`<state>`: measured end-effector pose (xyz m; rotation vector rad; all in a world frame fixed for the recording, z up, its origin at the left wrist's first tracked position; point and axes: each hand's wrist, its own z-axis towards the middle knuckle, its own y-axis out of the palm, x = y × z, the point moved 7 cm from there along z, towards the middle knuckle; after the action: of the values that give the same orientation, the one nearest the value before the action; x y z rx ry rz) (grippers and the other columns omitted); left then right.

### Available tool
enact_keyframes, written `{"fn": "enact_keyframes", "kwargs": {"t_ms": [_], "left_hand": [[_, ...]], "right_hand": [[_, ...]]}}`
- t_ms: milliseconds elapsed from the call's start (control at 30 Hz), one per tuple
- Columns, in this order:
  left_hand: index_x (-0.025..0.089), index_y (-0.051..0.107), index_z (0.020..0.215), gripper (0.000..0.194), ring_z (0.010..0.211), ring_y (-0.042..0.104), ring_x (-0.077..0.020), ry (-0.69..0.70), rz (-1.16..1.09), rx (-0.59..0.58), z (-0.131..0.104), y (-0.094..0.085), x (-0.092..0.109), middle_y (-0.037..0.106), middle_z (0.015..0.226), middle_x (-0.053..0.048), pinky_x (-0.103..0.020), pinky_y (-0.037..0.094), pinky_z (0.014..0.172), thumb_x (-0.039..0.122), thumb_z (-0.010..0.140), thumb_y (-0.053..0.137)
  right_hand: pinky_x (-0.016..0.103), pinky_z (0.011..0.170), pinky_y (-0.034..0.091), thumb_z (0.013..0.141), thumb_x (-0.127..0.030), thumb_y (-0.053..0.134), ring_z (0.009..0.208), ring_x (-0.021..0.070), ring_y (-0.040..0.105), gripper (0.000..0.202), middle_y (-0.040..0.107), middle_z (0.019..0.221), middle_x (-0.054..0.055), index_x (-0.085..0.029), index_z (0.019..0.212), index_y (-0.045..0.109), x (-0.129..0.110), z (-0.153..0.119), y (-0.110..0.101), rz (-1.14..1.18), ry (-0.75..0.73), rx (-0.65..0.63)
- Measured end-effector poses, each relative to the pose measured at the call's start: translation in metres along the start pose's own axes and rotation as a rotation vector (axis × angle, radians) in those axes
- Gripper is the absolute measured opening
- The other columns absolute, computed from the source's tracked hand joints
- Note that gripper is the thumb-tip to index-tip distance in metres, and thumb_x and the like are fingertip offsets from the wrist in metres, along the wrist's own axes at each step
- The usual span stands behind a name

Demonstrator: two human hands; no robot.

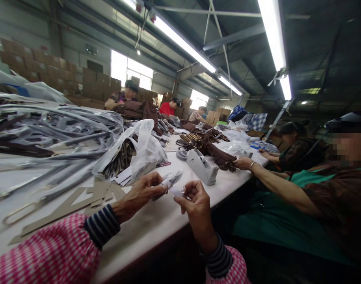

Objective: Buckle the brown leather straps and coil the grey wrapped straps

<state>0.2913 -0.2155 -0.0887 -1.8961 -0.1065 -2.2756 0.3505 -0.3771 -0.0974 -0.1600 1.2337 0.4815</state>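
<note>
My left hand (143,195) is closed on a small bundle in clear plastic (171,179), above the white table near its front edge. To its right, my right hand (196,203) pinches a piece of thin clear film (177,191) that reaches toward the bundle. Whether the film is stuck to the bundle is too small to tell. A grey tape dispenser (201,167) stands just beyond my hands. Flat grey-brown strips (77,199) lie left of my left hand, by an open plastic bag (143,152) holding more strips.
Plastic-wrapped straps (65,130) cover the left of the table (157,232). Brown straps and bag parts (213,146) lie beyond the dispenser. At the right, a person in a green apron (287,221) touches the brown parts. Other people sit farther off, with stacked cartons (41,69) behind.
</note>
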Motion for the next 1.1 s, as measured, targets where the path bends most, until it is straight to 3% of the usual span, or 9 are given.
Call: {"fn": "enact_keyframes", "kwargs": {"t_ms": [200, 633, 833, 967, 1100], "left_hand": [[0.017, 0.058, 0.082, 0.038, 0.064, 0.045, -0.0123, -0.058, -0.051, 0.041, 0.004, -0.002, -0.013, 0.059, 0.071, 0.003, -0.028, 0.031, 0.061, 0.049, 0.077, 0.077], [0.017, 0.06, 0.081, 0.036, 0.064, 0.047, -0.0113, -0.058, -0.129, 0.017, 0.011, -0.003, -0.016, 0.061, 0.072, 0.002, -0.025, 0.031, 0.06, 0.045, 0.076, 0.081], [0.017, 0.059, 0.079, 0.042, 0.054, 0.045, -0.0093, -0.116, -0.216, 0.195, 0.014, -0.028, -0.023, 0.058, 0.065, 0.005, -0.023, 0.03, 0.051, 0.048, 0.071, 0.086], [0.017, 0.058, 0.081, 0.04, 0.054, 0.047, -0.0095, -0.143, -0.246, 0.212, 0.014, -0.032, -0.023, 0.062, 0.068, 0.004, -0.023, 0.033, 0.051, 0.045, 0.072, 0.086], [0.017, 0.059, 0.08, 0.039, 0.054, 0.046, -0.0088, -0.117, -0.223, 0.173, 0.014, -0.025, -0.021, 0.059, 0.064, 0.005, -0.022, 0.03, 0.051, 0.046, 0.073, 0.085]], "right_hand": [[0.018, 0.044, 0.045, 0.062, -0.017, 0.085, 0.059, 0.0096, 0.051, 0.039, 0.055, 0.074, -0.006, -0.021, 0.087, 0.055, 0.012, 0.0, -0.015, -0.003, 0.074, 0.013], [0.021, 0.049, 0.05, 0.06, -0.014, 0.087, 0.06, 0.0104, 0.055, 0.039, 0.058, 0.076, -0.006, -0.019, 0.087, 0.059, 0.002, 0.004, -0.035, 0.081, 0.114, -0.012], [0.022, 0.052, 0.05, 0.062, -0.017, 0.089, 0.061, 0.0099, 0.055, 0.042, 0.057, 0.079, -0.005, -0.02, 0.089, 0.057, 0.004, 0.003, -0.058, 0.113, 0.117, 0.043], [0.024, 0.055, 0.051, 0.065, -0.02, 0.088, 0.06, 0.0092, 0.056, 0.043, 0.057, 0.083, -0.005, -0.021, 0.092, 0.054, 0.001, 0.023, -0.061, 0.084, 0.07, 0.046], [0.028, 0.057, 0.052, 0.064, -0.022, 0.086, 0.067, 0.0145, 0.058, 0.045, 0.055, 0.078, -0.006, -0.021, 0.094, 0.053, 0.0, 0.06, -0.056, -0.151, -0.071, 0.103]]}}
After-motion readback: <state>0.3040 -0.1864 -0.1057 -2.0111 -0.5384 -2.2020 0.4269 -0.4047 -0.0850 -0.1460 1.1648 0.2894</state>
